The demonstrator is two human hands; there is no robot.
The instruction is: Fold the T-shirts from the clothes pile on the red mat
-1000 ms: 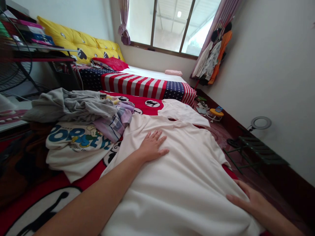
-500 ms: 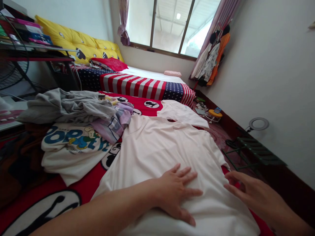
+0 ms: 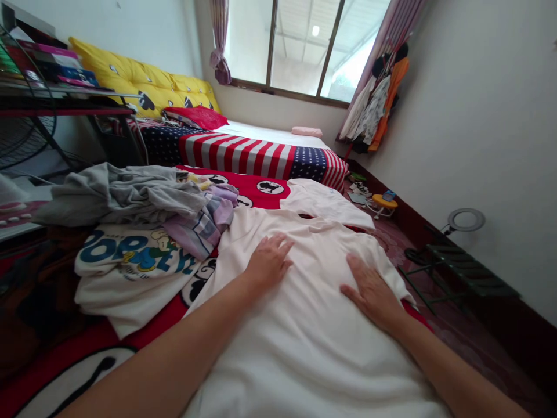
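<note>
A: Where's the white shirt (image 3: 313, 331), and how is it held?

B: Spread across the red patterned cloth (image 3: 163, 319), centre to six o'clock. The left hand (image 3: 270, 262) rests at eleven from its middle, the right hand (image 3: 376, 293) at two. Both are open, the right thumb apart, pinching nothing.

A: Why flat like that?

B: Probably because broad contact steadies loose fabric without bunching it.

A: Any writing?

B: At nine o'clock, a printed shirt (image 3: 126, 293) reads roughly "POPEY". A grey garment (image 3: 117, 194) overlaps its top, and the smaller lettering is too blurred for me to read.
</note>
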